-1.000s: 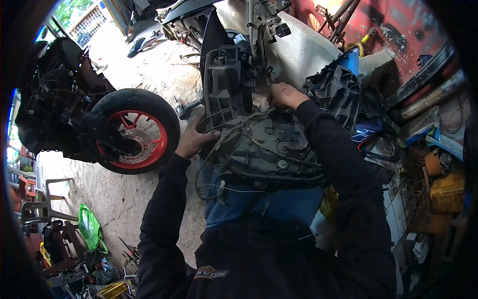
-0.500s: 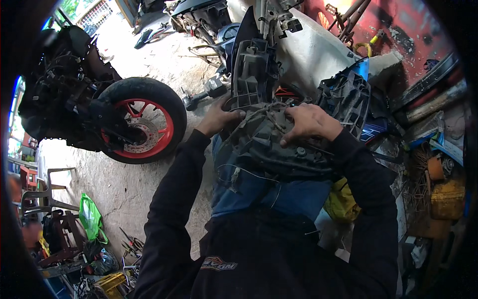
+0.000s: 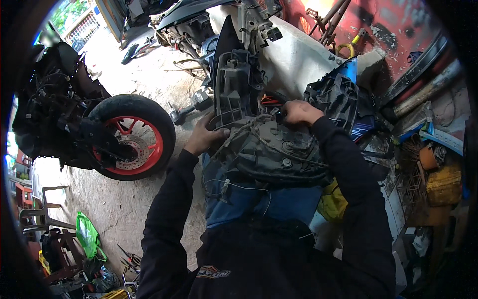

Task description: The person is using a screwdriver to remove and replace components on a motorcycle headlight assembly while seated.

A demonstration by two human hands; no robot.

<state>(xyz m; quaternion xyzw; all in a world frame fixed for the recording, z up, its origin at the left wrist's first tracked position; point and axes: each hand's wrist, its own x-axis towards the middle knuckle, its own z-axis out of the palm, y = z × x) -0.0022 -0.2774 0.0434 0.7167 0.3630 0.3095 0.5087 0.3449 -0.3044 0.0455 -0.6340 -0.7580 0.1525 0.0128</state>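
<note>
A dusty black motorcycle headlight assembly, with its back side up and wires running over it, lies across my lap. My left hand grips its left edge, the thumb on top and the fingers largely hidden underneath. My right hand is closed at the far middle of the assembly, fingertips pressed to a small dark part beside the wiring. What exactly those fingers pinch is hidden. Tall black plastic fairing arms rise from the assembly at the left and right.
A motorcycle wheel with a red rim stands to the left, on a partly stripped motorcycle. A green bag and tools lie at the lower left. A yellow container and scrap parts crowd the right side.
My right hand has shifted farther from me over the assembly, and its spread thumb and fingers have drawn together. My left hand keeps its grip. The whole view has shifted slightly.
</note>
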